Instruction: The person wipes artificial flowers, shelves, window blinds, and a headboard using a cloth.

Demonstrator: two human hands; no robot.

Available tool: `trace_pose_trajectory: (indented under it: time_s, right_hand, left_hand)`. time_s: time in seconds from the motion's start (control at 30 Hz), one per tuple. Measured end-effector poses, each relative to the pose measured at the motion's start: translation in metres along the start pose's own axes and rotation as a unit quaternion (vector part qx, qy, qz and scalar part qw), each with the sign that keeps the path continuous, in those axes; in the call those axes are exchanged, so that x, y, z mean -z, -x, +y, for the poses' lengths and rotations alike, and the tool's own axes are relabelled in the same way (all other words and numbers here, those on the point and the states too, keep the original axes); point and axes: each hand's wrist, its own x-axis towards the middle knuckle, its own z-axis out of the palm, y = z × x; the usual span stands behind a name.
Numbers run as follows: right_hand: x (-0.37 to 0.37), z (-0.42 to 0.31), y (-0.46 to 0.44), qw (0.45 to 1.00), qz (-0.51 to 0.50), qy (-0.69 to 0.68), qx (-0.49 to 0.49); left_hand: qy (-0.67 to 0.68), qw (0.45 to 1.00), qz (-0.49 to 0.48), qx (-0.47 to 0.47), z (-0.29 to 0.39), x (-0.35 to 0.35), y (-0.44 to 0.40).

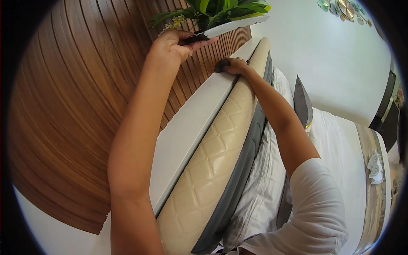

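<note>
My left hand (178, 42) is raised at the top, against the slatted wood wall, with its fingers wrapped round the dark lower edge of a white planter (233, 27). Green leaves and small yellow flowers of a plant (212, 12) stand out of the planter. Lower and to the right, my right hand (236, 66) is closed on a dark cloth (221, 65), which rests on the white ledge (187, 114) behind the headboard.
A cream quilted headboard (216, 140) with a grey side runs beside the ledge. The wooden slatted wall (76, 106) fills the left. Right of the headboard are a bed (335, 131) with white bedding, and a grey cushion (302, 102). A metal ornament (346, 9) hangs at the top right.
</note>
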Motion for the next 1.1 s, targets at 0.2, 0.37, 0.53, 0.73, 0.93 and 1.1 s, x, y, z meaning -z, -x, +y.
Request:
trace_pose_trajectory:
  time_s: [0.2, 0.37, 0.53, 0.73, 0.93, 1.1]
  right_hand:
    - [0.010, -0.010, 0.015, 0.953, -0.231, -0.050, 0.190]
    - [0.037, -0.079, 0.104, 0.936, -0.252, -0.043, 0.244]
    - [0.057, -0.170, 0.208, 0.914, -0.277, 0.018, 0.296]
    - [0.081, -0.182, 0.247, 0.909, -0.231, -0.087, 0.338]
    - [0.071, -0.177, 0.247, 0.905, -0.205, -0.129, 0.349]
    - [0.072, -0.175, 0.252, 0.906, -0.154, -0.159, 0.361]
  left_hand:
    - [0.002, 0.999, 0.008, 0.048, -0.009, 0.021, -0.029]
    - [-0.021, 0.997, 0.015, 0.076, -0.026, 0.036, -0.050]
    - [-0.049, 0.992, 0.083, 0.084, -0.051, 0.030, -0.043]
    - [-0.139, 0.980, 0.093, 0.105, -0.067, 0.029, -0.060]
    - [-0.129, 0.966, 0.184, 0.125, -0.088, 0.038, -0.079]
    - [-0.129, 0.971, 0.154, 0.130, -0.092, 0.066, -0.097]
